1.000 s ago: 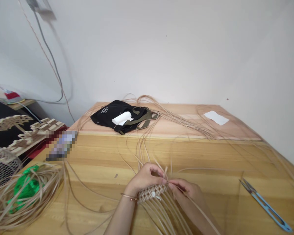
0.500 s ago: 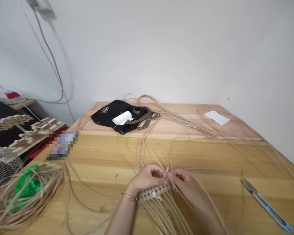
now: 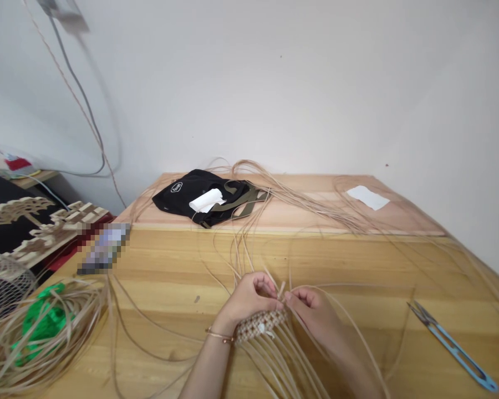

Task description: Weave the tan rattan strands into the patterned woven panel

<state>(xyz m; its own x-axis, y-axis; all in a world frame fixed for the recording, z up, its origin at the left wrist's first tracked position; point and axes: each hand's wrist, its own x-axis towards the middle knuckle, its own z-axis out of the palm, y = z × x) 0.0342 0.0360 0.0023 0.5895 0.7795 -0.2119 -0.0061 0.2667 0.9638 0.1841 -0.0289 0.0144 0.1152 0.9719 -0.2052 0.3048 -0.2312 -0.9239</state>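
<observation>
A woven strip of tan rattan-like strands (image 3: 255, 327) lies low in the middle of the head view, with a small white tag-like bit (image 3: 266, 331) on its near side. Loose strands fan out from it toward me and away from me. My left hand (image 3: 253, 299) is closed over its far edge, thumb and fingers pinching a strand at the right end. Close beside it, my right hand (image 3: 311, 307) pinches a thin strand between thumb and forefinger at that same corner. The exact crossing of strands between the fingertips is too small to make out.
Blue-handled thread snips (image 3: 453, 346) lie at the right. A strand coil with green wrapping (image 3: 45, 327) sits at the left, below a blurred-out flat item (image 3: 103, 249). Farther back are a black bag (image 3: 191, 194), white paper (image 3: 368, 197) and a strand bundle (image 3: 311, 202).
Both hands stay pinched at the same corner of the weave, with only slight finger movement. The view has shifted very slightly.
</observation>
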